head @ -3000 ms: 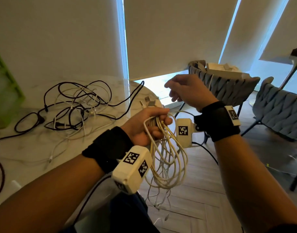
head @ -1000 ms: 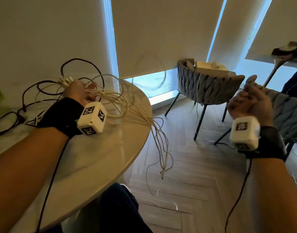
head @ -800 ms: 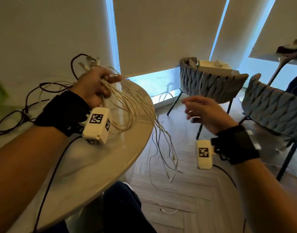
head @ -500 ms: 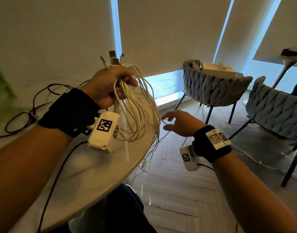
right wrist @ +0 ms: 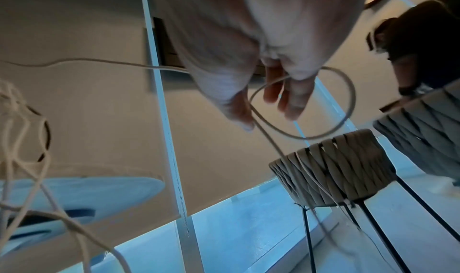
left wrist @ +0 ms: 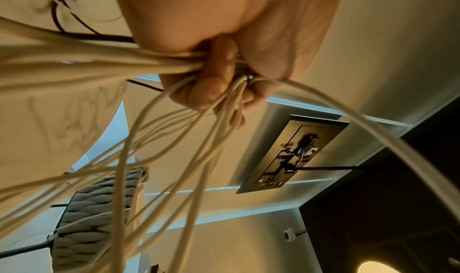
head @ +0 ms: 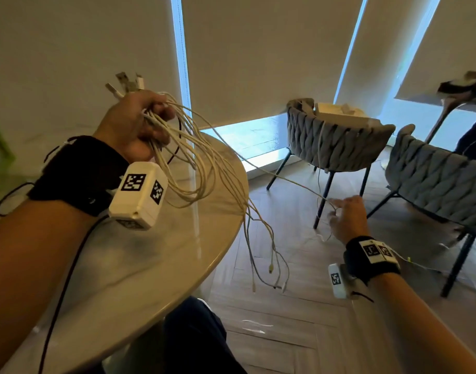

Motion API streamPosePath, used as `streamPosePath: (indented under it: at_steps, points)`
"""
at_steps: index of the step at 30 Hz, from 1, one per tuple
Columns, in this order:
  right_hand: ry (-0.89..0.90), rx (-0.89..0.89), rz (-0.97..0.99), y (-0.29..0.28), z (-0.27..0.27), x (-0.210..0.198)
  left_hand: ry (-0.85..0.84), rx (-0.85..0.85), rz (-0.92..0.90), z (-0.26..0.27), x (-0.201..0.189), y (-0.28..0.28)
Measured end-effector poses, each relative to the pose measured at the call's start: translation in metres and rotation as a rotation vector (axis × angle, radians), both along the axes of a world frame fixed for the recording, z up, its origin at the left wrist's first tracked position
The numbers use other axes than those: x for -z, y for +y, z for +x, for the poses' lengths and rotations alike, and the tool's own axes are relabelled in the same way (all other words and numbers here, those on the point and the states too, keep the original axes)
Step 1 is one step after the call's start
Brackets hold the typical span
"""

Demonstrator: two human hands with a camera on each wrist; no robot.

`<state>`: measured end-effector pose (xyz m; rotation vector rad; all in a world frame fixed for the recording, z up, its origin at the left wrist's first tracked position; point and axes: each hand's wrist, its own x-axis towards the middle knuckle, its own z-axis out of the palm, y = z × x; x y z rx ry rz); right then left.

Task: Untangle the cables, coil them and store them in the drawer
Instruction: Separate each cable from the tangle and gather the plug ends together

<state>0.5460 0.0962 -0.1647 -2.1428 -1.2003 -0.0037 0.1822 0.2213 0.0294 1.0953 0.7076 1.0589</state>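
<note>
White cables [head: 204,168] fill the head view: the left hand [head: 134,125] is raised above the far edge of the round marble surface [head: 156,260], its fingers [head: 161,109] curled tight round the bundle, with several plug ends [head: 123,86] sticking up above the fist. Loops of the bundle sag over the surface's right edge and the loose ends dangle toward the wooden floor [head: 285,333]. One single strand [head: 280,176] runs taut from the fist, past the right edge of the surface, to the right hand [head: 346,217], which is held low over the floor with its fingertips pinching that strand. Dark cables [head: 10,195] lie on the surface's left side, behind the left wrist. Two woven grey chairs [head: 336,147] stand by the window blinds [head: 258,55]. In the left wrist view, the left hand [left wrist: 224,41] shows from below, fingers [left wrist: 211,92] wrapped closed round many white cables [left wrist: 99,64] that fan out from the grip toward the camera; a dark cable [left wrist: 87,35] passes behind them. In the right wrist view, the right hand [right wrist: 236,51] hangs with fingers [right wrist: 296,94] loosely extended, thumb and fingertips holding the single strand [right wrist: 348,92], which forms a small loop round them and trails down past a woven chair [right wrist: 336,171]; the hanging white cables [right wrist: 15,139] appear at the left edge.
</note>
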Motion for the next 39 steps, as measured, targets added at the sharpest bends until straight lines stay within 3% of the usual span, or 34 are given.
streamPosePath:
  at_steps: [4,9,15,21,29,31,33,35,39]
  points:
    - [0.279,-0.016,0.259,-0.008,0.001,0.011,0.039,-0.059,-0.042,0.005,-0.002,-0.002]
    - [0.216,-0.019,0.233,-0.016,0.003,0.035,-0.028,-0.116,-0.108,0.008,0.002,-0.006]
    - [0.056,-0.097,0.133,-0.017,-0.001,0.06,0.069,-0.081,-0.013,0.019,0.008,-0.012]
    - [0.3,-0.031,0.223,-0.003,0.021,0.056,0.042,-0.14,-0.06,0.01,0.006,0.0]
    - [0.092,0.026,-0.206,-0.01,0.034,0.084,0.043,-0.176,-0.035,0.015,0.005,0.003]
    - [0.124,0.012,-0.313,-0.015,0.033,0.089,0.039,-0.206,-0.026,0.015,0.003,0.004]
    - [0.305,-0.008,-0.33,-0.019,0.034,0.091,0.051,-0.209,-0.017,0.012,0.0,0.003]
    - [0.418,-0.014,-0.339,-0.022,0.038,0.09,0.119,-0.157,0.004,0.011,-0.002,0.0]
    - [0.414,-0.157,-0.499,-0.023,0.039,0.058,0.466,0.038,0.138,0.022,0.003,-0.014]
